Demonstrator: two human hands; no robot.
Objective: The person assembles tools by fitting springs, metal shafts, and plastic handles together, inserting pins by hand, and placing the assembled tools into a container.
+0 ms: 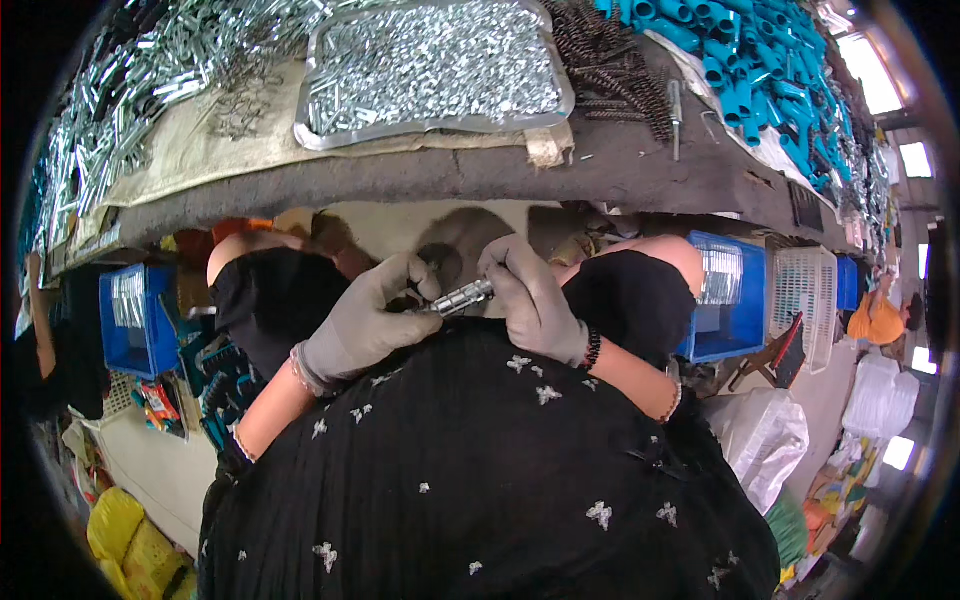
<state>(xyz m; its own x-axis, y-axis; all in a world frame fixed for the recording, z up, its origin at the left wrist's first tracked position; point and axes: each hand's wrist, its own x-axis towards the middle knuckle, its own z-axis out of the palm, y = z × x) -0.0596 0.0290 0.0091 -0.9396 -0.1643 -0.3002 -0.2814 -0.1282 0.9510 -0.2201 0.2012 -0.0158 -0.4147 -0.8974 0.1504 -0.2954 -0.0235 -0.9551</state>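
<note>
Both my hands wear grey gloves and meet over my lap, below the table edge. Between them lies a shiny metal cylindrical part, tilted up toward the right. My left hand has its thumb and fingers closed round the part's left end. The fingers of my right hand are bent and pinch at its right end. What exactly sits inside the right fingertips is hidden by the glove.
On the table ahead stands a metal tray of small silver pieces. Loose metal parts lie left of it, dark springs and teal tubes right. Blue crates flank my knees. A person in orange is far right.
</note>
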